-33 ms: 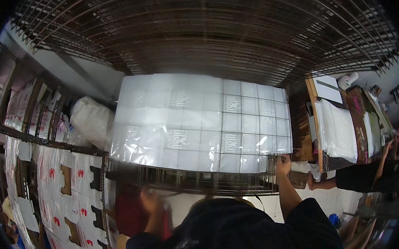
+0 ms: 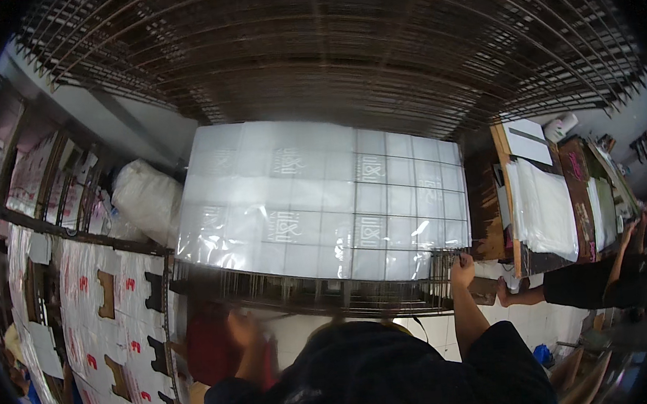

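A wide layer of clear plastic sheets with white print (image 2: pixel 309 218) lies flat on a wire rack shelf (image 2: pixel 331 292) in front of me. At that shelf's near right corner, my right hand (image 2: pixel 462 273) is closed around the wire edge. My left hand (image 2: pixel 244 330) is below the near left side of the shelf, close to a dark red cloth-like thing (image 2: pixel 211 340). Motion blurs its fingers, so their hold is unclear. Above the sheets, many tilted wire shelves (image 2: pixel 327 57) fill the top of the view.
Stacked white packs with red print (image 2: pixel 105 325) stand at the left, below a white plastic bundle (image 2: pixel 147 201). To the right, a wooden bench (image 2: pixel 512 202) carries a white sheet stack (image 2: pixel 545 211). Beyond it, another person (image 2: pixel 611 282) sits with hands raised to the bench.
The rack shelf and its sheets sit very slightly further left in view. My right hand keeps its grip at the corner. My left hand stays in about the same place.
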